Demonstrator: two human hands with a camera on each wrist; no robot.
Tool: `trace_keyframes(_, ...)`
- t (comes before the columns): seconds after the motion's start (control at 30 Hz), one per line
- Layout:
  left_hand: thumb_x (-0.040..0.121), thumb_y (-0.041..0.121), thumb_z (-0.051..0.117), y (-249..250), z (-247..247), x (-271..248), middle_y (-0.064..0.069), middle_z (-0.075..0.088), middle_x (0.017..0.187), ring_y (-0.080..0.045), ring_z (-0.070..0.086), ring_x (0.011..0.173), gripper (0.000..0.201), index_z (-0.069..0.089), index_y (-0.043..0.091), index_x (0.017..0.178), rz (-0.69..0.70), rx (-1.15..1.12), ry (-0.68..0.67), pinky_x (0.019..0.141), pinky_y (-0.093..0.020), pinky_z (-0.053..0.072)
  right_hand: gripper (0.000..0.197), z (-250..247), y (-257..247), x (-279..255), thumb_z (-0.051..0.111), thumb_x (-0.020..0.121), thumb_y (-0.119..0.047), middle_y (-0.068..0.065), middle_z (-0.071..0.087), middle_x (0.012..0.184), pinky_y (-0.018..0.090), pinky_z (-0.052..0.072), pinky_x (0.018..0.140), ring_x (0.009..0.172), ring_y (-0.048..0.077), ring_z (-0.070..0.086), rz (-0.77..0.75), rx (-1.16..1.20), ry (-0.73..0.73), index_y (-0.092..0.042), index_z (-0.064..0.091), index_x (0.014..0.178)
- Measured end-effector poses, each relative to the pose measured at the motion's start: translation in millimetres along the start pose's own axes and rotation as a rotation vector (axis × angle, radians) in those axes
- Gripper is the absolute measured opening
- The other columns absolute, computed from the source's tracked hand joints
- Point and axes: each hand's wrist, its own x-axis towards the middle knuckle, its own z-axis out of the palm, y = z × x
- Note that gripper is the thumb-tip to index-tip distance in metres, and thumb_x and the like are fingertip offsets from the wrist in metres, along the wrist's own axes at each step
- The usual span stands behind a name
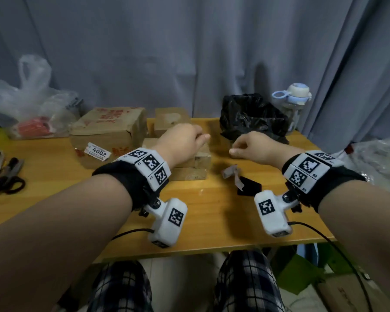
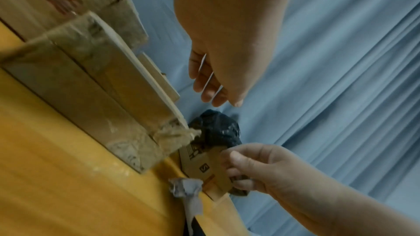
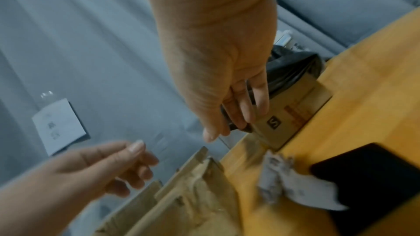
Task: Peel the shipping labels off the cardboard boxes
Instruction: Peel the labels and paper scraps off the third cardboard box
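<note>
Both hands up, between boxes: left hand (image 1: 182,136) loosely curled, grasping nothing, above small peeled brown cardboard boxes (image 1: 194,162). Right hand (image 1: 254,147) reaching to small brown carton marked S (image 3: 293,114); fingers (image 3: 247,109) touch it, grip not closed. Crumpled grey peeled label (image 1: 232,174) lies near. Remaining white 4002 shipping label (image 1: 98,151) sits on big red-printed box (image 1: 108,134), far left. Next, I judge: lift S carton, find label edge.
</note>
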Motion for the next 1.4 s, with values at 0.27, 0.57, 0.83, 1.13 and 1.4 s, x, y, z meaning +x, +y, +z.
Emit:
trace_keyframes(0.27,0.094,0.029,0.047,21,40,14,-0.009,0.062,0.110,-0.027,0.058,0.099,0.025,0.063,0.014,0.106,0.039,0.027,-0.006,0.082,-0.036,0.047,0.066,42,12,0,0.060,0.086,-0.015,0.000,0.054,0.129,0.024,0.043,0.085,0.111,0.018,0.053,0.073,-0.001,-0.314,-0.019,0.031,0.146)
trace_keyframes(0.57,0.094,0.026,0.048,2,47,16,-0.007,0.061,0.109,-0.025,0.056,0.102,0.022,0.064,0.015,0.104,0.010,-0.013,-0.007,0.087,-0.034,0.045,0.050,65,33,14,0.060,0.078,-0.004,0.003,0.060,0.119,0.027,0.047,0.078,0.103,0.019,0.058,-0.037,-0.112,-0.212,-0.021,0.057,0.124)
trace_keyframes(0.83,0.093,0.040,0.049,-3,36,21,-0.003,0.052,0.122,-0.024,0.041,0.122,0.034,0.055,0.023,0.121,-0.017,0.057,-0.109,0.103,-0.040,0.033,0.012,58,52,12,0.059,0.087,-0.016,0.009,0.061,0.104,0.034,0.046,0.078,0.100,0.028,0.056,0.016,0.072,0.015,-0.020,0.058,0.097)
trace_keyframes(1.13,0.090,0.044,0.055,16,31,36,-0.004,0.051,0.127,-0.021,0.042,0.122,0.046,0.053,0.017,0.127,0.072,-0.060,-0.091,0.101,-0.030,0.036,0.022,24,50,9,0.053,0.093,-0.016,0.007,0.060,0.108,0.040,0.050,0.088,0.098,0.023,0.058,-0.081,0.319,0.106,-0.021,0.057,0.114)
trace_keyframes(1.4,0.088,0.022,0.064,26,28,45,-0.010,0.066,0.079,-0.017,0.062,0.066,0.021,0.064,0.002,0.096,-0.074,-0.484,-0.077,0.061,-0.027,0.048,0.010,6,30,0,0.045,0.096,-0.019,0.004,0.052,0.084,0.029,0.052,0.062,0.072,0.017,0.055,-0.024,0.865,0.218,-0.012,0.052,0.095)
